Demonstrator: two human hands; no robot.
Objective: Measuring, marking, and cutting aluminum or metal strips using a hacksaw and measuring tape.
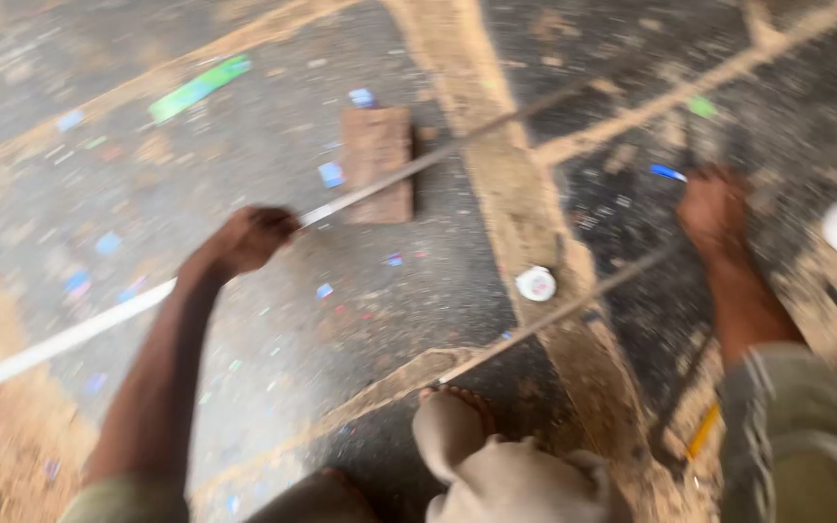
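Left grip (254,237) clenches the long rod (70,337), right hand (714,208) apart.

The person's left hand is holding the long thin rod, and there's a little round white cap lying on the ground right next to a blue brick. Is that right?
Almost. The brick is brown, not blue, and the head view shows it. The left hand does grip the long thin rod, and the round white cap lies on the ground.

A: Rod (147,300)?
B: Runs from near left to far right, gripped by the left hand (254,237), passing over the block (377,163) on the ground (273,329).
A: Second rod (573,305)?
B: Right of the first, nearer. Round lid (536,284) just beside it. Right hand (714,208) far right.
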